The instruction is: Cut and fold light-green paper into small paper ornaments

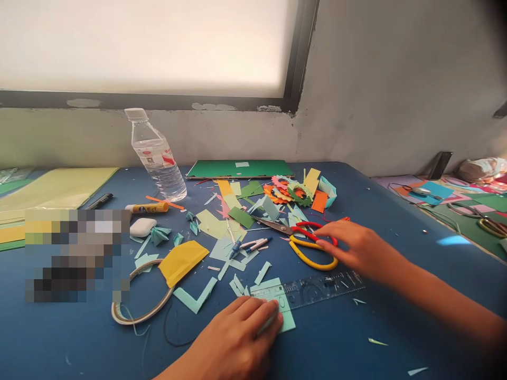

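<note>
The left hand (241, 338) has its fingers bunched on the mint paper (288, 321), at the ruler's (325, 289) left end; can't tell if they're pinching. The right hand (352, 243) curls its fingers at the scissors (289, 230) beyond the ruler, grip unclear. Imo flat, even pressure stops slipping.

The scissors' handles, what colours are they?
One's red, the other's yellow: see the scissors' handles in the head view.

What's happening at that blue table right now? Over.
Left fingers on mint paper and clear ruler. Right fingers at red-and-yellow-handled scissors. Paper scraps scattered beyond the ruler.
</note>
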`<action>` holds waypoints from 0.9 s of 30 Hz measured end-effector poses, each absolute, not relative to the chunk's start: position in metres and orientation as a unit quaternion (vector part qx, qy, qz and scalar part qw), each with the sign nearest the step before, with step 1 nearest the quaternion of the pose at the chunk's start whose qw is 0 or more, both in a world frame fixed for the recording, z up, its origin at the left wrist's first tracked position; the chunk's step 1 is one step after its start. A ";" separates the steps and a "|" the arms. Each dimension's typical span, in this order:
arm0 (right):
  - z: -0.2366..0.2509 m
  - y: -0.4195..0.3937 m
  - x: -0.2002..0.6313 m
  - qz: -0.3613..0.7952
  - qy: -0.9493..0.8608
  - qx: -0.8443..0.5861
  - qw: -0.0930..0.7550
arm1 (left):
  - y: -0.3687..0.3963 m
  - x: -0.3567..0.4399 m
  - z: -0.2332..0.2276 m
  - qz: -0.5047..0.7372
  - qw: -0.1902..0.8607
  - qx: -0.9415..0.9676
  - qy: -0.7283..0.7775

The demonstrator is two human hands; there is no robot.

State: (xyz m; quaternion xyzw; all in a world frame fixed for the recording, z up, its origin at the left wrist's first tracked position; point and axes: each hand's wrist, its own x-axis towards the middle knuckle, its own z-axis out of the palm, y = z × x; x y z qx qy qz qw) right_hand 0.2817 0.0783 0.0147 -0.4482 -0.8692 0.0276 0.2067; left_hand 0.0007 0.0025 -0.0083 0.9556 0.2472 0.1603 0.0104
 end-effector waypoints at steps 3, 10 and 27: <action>0.021 0.083 0.303 0.006 -0.833 -0.523 0.180 | 0.002 -0.001 -0.009 0.164 -0.008 0.957 0.240; 0.026 0.092 0.333 -0.001 -0.784 -0.605 0.137 | 0.003 -0.003 -0.014 0.188 -0.033 0.957 0.219; 0.040 0.103 0.293 -0.034 -0.836 -0.529 0.142 | 0.000 0.001 -0.018 0.180 -0.036 0.952 0.246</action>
